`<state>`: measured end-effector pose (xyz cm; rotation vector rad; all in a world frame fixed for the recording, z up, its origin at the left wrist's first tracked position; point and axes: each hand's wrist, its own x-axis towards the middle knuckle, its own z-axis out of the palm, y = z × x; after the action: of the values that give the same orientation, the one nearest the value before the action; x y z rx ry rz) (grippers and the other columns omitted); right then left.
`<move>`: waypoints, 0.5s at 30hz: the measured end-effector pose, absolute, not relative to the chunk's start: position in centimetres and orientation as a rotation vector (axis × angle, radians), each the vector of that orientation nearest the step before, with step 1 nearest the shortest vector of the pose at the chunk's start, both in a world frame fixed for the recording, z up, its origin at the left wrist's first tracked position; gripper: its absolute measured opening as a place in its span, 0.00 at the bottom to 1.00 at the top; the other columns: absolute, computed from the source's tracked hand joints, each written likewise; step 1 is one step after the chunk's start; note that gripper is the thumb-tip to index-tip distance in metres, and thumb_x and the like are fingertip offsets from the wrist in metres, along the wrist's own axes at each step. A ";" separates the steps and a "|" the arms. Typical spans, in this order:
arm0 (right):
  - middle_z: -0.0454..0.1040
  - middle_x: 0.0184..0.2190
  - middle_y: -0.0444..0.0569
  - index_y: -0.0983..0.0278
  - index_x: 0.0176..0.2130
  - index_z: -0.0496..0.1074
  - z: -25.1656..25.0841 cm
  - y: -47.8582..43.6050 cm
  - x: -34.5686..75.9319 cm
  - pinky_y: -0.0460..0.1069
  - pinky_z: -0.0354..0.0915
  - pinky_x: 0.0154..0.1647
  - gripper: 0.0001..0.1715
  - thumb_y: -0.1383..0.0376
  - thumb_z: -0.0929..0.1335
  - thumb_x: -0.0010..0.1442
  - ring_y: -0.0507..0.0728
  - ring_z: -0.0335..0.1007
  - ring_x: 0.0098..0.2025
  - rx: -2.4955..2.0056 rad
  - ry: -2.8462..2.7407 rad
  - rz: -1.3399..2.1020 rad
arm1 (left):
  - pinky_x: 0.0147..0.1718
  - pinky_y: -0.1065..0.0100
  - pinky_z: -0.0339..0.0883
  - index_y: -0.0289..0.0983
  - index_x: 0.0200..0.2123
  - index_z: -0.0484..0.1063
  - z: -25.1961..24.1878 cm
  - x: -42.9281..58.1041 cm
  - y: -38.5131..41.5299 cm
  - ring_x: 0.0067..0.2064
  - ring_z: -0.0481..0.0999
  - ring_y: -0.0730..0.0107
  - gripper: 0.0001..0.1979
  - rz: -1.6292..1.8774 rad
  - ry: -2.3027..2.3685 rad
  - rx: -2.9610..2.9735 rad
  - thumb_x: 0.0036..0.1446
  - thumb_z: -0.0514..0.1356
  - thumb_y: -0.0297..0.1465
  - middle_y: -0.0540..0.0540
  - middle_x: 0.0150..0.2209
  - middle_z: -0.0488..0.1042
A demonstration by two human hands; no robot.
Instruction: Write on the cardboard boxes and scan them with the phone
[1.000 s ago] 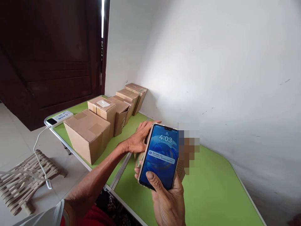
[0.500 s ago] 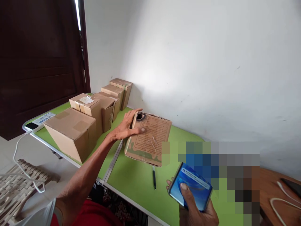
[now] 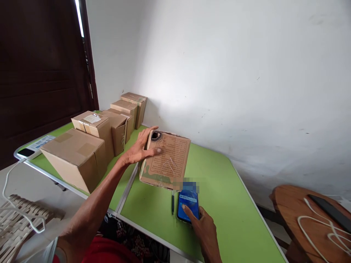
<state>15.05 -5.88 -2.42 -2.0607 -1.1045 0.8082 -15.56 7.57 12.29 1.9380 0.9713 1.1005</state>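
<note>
My left hand grips a cardboard box by its upper left side, thumb across the printed face and fingers over the far edge. That box has a dark-rimmed hole in one corner and a green camouflage print along the bottom. In my right hand is a smartphone, its blue screen lit, with my thumb over the lower part of the screen. A blurred patch covers the phone's top end. Just left of the phone lies a dark pen on the green table.
Several closed cardboard boxes stand in a row on the table's left part. A white device with a cable sits at the far left corner. To the right is a wooden stool bearing white cables and a black object.
My right hand has moved the smartphone left and away from me, close to the box and pen. My left hand keeps its hold on the box. The view has shifted slightly right.
</note>
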 end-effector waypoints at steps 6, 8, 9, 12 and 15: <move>0.76 0.38 0.65 0.56 0.34 0.70 -2.2 -6.3 15.7 0.69 0.69 0.43 0.33 0.31 0.64 0.51 0.80 0.73 0.47 -2.308 -1.369 0.434 | 0.74 0.40 0.50 0.41 0.73 0.56 12.1 -15.5 7.5 0.75 0.54 0.38 0.45 1.135 0.969 1.894 0.57 0.65 0.49 0.38 0.73 0.59; 0.74 0.46 0.70 0.60 0.41 0.73 -2.1 -5.9 14.8 0.73 0.68 0.50 0.38 0.31 0.65 0.52 0.84 0.69 0.55 -2.206 -1.441 0.280 | 0.74 0.42 0.49 0.39 0.73 0.56 11.8 -15.4 7.6 0.75 0.54 0.40 0.44 1.162 0.980 1.878 0.58 0.64 0.48 0.37 0.73 0.58; 0.73 0.51 0.71 0.62 0.45 0.74 -1.9 -5.5 13.9 0.74 0.67 0.55 0.41 0.31 0.66 0.51 0.84 0.67 0.59 -2.110 -1.452 0.259 | 0.74 0.43 0.50 0.38 0.72 0.56 11.6 -15.3 7.7 0.75 0.54 0.41 0.43 1.180 0.986 1.866 0.58 0.63 0.48 0.37 0.73 0.58; 0.71 0.61 0.67 0.65 0.59 0.71 -1.0 -3.6 9.3 0.72 0.62 0.66 0.53 0.34 0.76 0.48 0.79 0.65 0.64 -1.766 -1.422 0.427 | 0.75 0.47 0.49 0.38 0.70 0.59 10.9 -14.7 8.2 0.75 0.56 0.46 0.37 1.266 1.030 1.843 0.65 0.56 0.51 0.37 0.72 0.61; 0.72 0.62 0.64 0.64 0.60 0.71 -0.3 -1.2 4.0 0.72 0.53 0.73 0.56 0.41 0.83 0.41 0.78 0.60 0.70 -1.454 -1.329 0.617 | 0.75 0.49 0.48 0.38 0.68 0.63 10.1 -13.9 9.1 0.74 0.59 0.49 0.35 1.399 1.108 1.807 0.71 0.43 0.56 0.36 0.70 0.65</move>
<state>3.98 -1.23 -0.34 -1.4541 -1.3293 0.6166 -13.90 9.07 10.05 1.8065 1.1080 1.3987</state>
